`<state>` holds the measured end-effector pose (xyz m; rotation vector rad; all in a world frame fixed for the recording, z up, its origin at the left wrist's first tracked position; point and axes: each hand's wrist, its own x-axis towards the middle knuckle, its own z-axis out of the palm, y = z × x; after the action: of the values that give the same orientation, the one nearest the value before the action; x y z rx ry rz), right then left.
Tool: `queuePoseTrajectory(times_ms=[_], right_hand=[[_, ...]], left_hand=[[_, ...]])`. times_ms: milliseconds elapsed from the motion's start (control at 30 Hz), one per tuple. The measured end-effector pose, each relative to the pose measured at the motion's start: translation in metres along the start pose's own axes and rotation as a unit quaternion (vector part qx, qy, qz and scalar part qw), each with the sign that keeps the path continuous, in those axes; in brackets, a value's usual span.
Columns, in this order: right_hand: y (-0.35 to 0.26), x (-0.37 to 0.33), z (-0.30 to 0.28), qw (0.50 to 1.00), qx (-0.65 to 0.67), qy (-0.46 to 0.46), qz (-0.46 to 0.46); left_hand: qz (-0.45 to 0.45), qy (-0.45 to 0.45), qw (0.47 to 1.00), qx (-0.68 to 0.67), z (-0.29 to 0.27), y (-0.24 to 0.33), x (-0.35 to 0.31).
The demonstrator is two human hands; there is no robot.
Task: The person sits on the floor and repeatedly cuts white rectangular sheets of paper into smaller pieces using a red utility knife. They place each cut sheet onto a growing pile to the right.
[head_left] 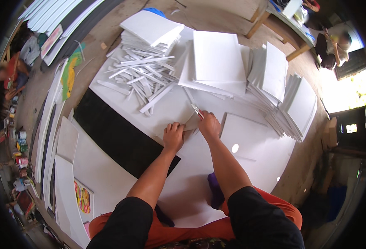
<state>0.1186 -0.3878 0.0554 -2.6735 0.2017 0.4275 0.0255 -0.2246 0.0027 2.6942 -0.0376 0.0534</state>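
My right hand (210, 123) is closed around a red-handled utility knife (197, 111), whose metal front end points forward and to the left. Just left of it, my left hand (174, 136) has its fingers bent and pressed onto a pale flat strip (190, 123). The strip lies on white sheet material, and its exact kind is hard to make out. A flat white panel (243, 132) lies to the right of my right hand. Beyond both hands is a loose heap of narrow white offcuts (143, 74).
Stacks of white panels stand at the back left (151, 27), back middle (216, 56) and right (301, 106). A long black sheet (116, 128) lies at left. Long boards (46, 137) line the left side. A wooden table (288, 31) and people are farther off.
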Motion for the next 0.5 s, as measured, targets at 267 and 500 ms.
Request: queuePoseTrajectory(times_ms=[267, 500], right_hand=[[-0.039, -0.018, 0.029, 0.942, 0.23, 0.089, -0.228], [-0.173, 0.013, -0.002, 0.94, 0.207, 0.08, -0.26]], left_hand=[[-0.131, 0.217, 0.964, 0.081, -0.055, -0.027, -0.017], [-0.323, 0.185, 0.921, -0.117, -0.128, -0.084, 0.051]])
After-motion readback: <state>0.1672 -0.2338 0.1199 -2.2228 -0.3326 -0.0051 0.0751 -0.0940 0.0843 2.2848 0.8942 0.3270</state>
